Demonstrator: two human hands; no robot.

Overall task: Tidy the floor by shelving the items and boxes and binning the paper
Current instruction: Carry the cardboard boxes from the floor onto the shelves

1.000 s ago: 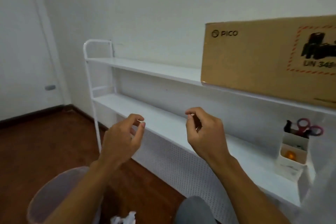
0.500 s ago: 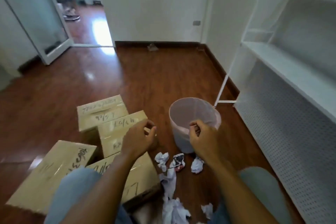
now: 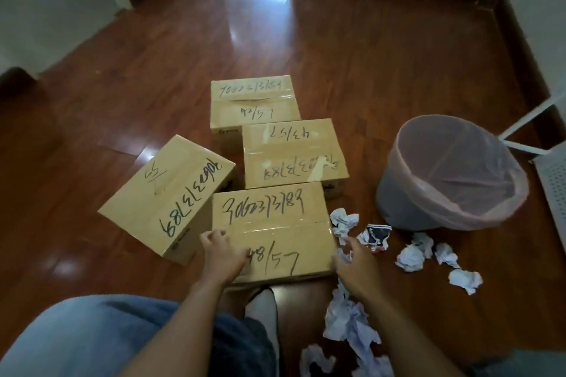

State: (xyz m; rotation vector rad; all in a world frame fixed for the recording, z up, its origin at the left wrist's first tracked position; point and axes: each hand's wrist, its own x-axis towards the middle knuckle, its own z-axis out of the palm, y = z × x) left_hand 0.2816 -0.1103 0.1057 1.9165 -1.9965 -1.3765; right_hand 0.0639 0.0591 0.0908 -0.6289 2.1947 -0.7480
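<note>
The left hand (image 3: 222,251) was laid on the near-left top of the nearest box (image 3: 272,232), its fingers lightly bent and nothing gripped; the right hand (image 3: 355,263) was held apart and empty just beside the box's right edge. The box, set on the floor (image 3: 382,70) among three others, was judged stiff, its taped top slick, best taken by opposite sides.

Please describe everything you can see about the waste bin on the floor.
The waste bin is a round grey tub, apparently plastic, lined with a thin translucent pink bag folded over its rim. It stands on the wooden floor, to the right of the cardboard boxes. No paper shows inside. Crumpled paper balls lie on the floor close to its base. Neither hand touches it.
</note>
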